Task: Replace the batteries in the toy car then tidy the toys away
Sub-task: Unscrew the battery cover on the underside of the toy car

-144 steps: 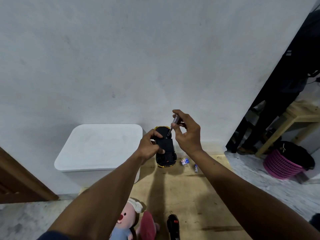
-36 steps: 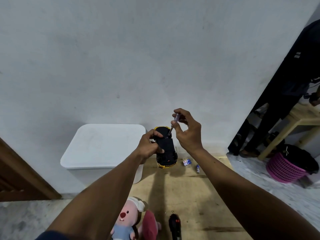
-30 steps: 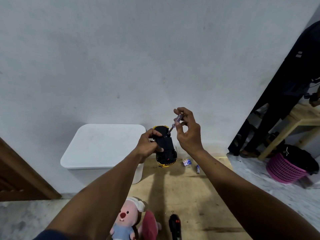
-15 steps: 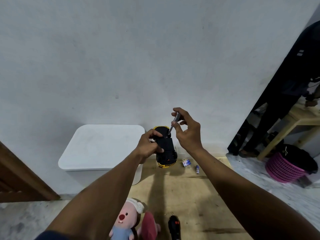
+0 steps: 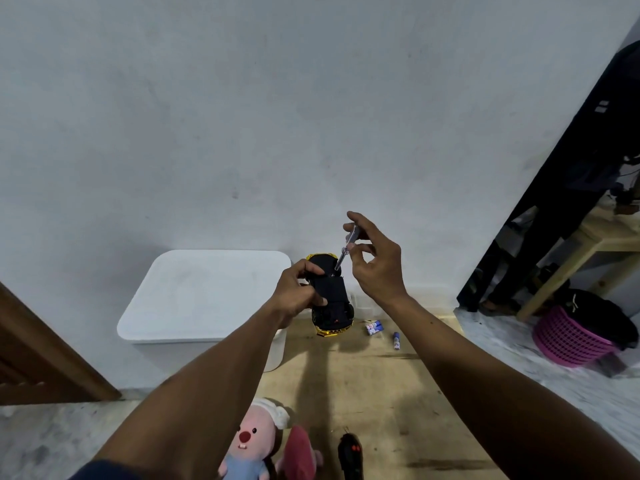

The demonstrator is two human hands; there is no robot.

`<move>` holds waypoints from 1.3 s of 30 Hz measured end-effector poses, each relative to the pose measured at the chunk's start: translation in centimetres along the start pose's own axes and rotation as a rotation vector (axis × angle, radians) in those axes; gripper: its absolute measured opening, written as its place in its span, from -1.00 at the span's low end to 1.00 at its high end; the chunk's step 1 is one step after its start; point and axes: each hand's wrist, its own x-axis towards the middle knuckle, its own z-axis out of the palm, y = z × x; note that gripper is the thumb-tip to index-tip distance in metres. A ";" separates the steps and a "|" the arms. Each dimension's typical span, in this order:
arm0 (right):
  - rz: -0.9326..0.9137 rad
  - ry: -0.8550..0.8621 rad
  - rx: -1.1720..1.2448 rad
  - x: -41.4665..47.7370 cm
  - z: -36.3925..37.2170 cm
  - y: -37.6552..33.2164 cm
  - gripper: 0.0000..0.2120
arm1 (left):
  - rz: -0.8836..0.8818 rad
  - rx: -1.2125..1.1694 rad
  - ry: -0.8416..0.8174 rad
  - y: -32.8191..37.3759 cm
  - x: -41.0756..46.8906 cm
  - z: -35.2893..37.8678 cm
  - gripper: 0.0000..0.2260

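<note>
Head view: left hand is gripping the upturned toy car. Right hand is pinching a screwdriver, tip touching the car's underside.

Wooden board on the floor held: white lidded box at the wall, pair of batteries with single battery nearby, pink plush toy beside black remote control.

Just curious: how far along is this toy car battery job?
Done: nothing clearly. In hand: the left hand grips the upturned black-and-yellow toy car while the right hand pinches a clear-handled screwdriver, tip on its underside. Left: blue-white batteries lie on the floor; pink plush toy and black remote await tidying.
</note>
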 end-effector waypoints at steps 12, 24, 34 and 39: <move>-0.027 -0.035 -0.002 0.1 0.4 0.1 -0.45 | -0.006 -0.017 -0.010 0.2 0.4 0.0 -0.55; -0.021 -0.015 -0.010 0.7 0.3 0.6 -0.53 | -0.011 0.005 -0.011 0.1 0.8 0.1 -0.55; -0.017 -0.007 0.002 0.6 0.1 0.6 -0.56 | -0.011 0.002 -0.017 0.3 0.7 0.4 -0.55; 0.062 -0.034 0.043 0.7 0.1 0.5 -0.43 | -0.011 -0.002 -0.018 0.3 0.5 0.5 -0.55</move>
